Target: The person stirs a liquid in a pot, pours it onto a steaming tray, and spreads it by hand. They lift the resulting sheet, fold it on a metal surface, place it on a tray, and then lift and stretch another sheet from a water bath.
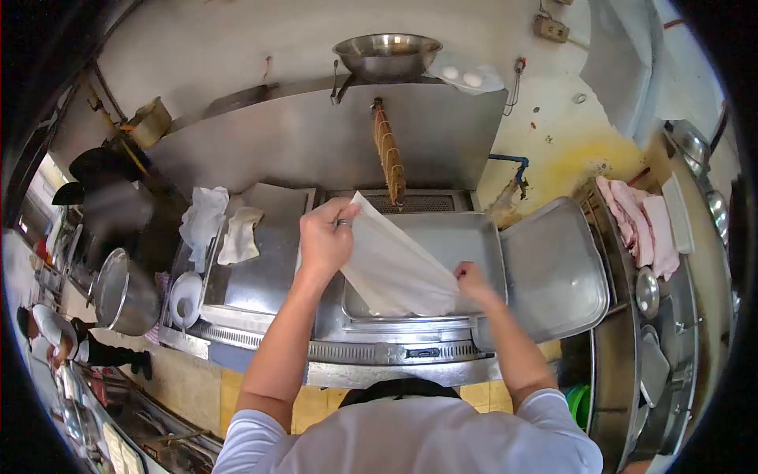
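My left hand [325, 237], with a ring on one finger, is closed on the upper corner of a thin white cloth [395, 265]. The cloth slants down to the right across a shallow metal tray [483, 237] on the steel counter. My right hand [474, 283], slightly blurred, is closed at the cloth's right edge, lower than the left. Part of the tray is hidden behind the cloth. A second metal tray [557, 268] leans just right of the first.
A crumpled white cloth [240, 235] and a white bowl [186, 300] lie left. A large pot [126, 292] stands beyond them. A metal bowl [387, 57] sits on the back ledge. Pink cloths [639, 225] hang at right. Another person [67, 340] is at far left.
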A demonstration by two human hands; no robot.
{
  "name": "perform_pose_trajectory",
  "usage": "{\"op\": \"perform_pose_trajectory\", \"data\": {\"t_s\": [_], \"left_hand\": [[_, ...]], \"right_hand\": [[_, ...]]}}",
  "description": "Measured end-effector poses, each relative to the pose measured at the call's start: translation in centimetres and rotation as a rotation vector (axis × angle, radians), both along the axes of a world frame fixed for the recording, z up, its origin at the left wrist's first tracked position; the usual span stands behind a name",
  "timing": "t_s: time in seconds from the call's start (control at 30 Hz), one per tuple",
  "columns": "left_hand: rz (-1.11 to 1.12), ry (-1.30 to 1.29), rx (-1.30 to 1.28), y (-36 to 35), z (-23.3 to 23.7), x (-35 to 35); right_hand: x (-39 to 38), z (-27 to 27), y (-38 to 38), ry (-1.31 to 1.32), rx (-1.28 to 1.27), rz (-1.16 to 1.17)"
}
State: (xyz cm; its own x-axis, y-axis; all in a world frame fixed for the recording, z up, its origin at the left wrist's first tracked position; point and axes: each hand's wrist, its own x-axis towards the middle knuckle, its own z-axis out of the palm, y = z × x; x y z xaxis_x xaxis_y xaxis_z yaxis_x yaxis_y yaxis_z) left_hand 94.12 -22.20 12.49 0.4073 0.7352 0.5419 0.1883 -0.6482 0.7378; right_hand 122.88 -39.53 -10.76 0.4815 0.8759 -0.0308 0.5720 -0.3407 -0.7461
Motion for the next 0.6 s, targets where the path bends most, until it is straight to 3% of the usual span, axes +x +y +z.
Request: {"op": "perform_pose_trajectory", "data": {"t_s": [0.07, 0.13, 0.2, 0.3, 0.33, 0.37, 0.43, 0.53, 0.6], "left_hand": [[-0.043, -0.033, -0.027, 0.6, -2.0, 0.9], [-0.111, 0.075, 0.066, -1.3, -3.8, 3.3], [-0.174, 0.144, 0.120, -2.5, -3.6, 4.8], [-0.196, 0.106, 0.144, -2.9, -1.2, 4.4], [-0.152, 0.026, 0.171, -1.1, -0.6, 3.3], [-0.078, -0.074, 0.040, 0.1, -0.6, 2.1], [0.038, -0.077, 0.051, 1.0, 0.8, 0.6], [-0.006, -0.078, 0.133, 2.3, -3.2, 1.0], [-0.067, 0.005, 0.154, -0.5, -3.9, 3.1]], "right_hand": [[0.1, 3.1, -0.4, -0.002, -0.067, -0.022], [-4.9, 10.3, 2.4, 0.222, 0.348, -0.056], [-9.4, 15.9, 4.7, 0.591, 0.546, 0.078], [-11.2, 14.7, 4.9, 0.461, 0.037, 0.088], [-10.4, 11.9, 4.2, 0.425, 0.144, 0.047], [-8.8, 8.2, 3.0, 0.389, 0.245, 0.014], [-4.1, 4.3, 0.7, 0.266, -0.113, -0.066], [-1.7, 2.5, -0.1, 0.058, 0.013, 0.038], [-4.8, 6.9, 2.4, 0.194, 0.446, 0.061]]}}
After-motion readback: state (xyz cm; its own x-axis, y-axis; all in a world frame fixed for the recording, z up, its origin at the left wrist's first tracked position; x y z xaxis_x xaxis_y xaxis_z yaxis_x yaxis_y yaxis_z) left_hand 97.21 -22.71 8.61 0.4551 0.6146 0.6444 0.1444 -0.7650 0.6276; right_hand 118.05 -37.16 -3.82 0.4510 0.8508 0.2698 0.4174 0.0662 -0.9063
